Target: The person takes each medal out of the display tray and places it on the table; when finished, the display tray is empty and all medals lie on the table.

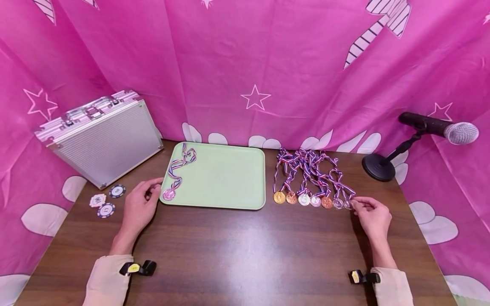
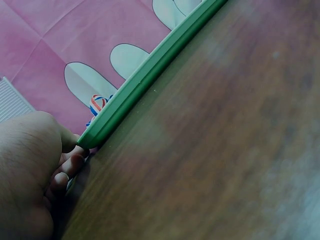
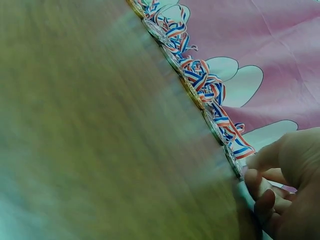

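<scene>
My left hand [image 1: 142, 203] grips the left edge of a light green tray [image 1: 222, 178], thumb above the rim and fingers curled below, as the left wrist view shows. On the tray's left side lies a silver-coloured medal [image 1: 169, 194] with its striped ribbon stretched toward the back. To the right of the tray, several medals [image 1: 304, 199] in gold, bronze and silver tones sit in a row, their red, white and blue ribbons [image 1: 306, 165] tangled behind them. At the row's right end my right hand [image 1: 372, 216] pinches the last silver medal [image 3: 233, 162] by its edge.
A silver aluminium case [image 1: 111, 140] stands at the back left, with several poker chips [image 1: 106, 210] before it. A microphone [image 1: 436, 125] on a black stand occupies the back right. A pink curtain [image 1: 229, 63] hangs behind the wooden table [image 1: 245, 255].
</scene>
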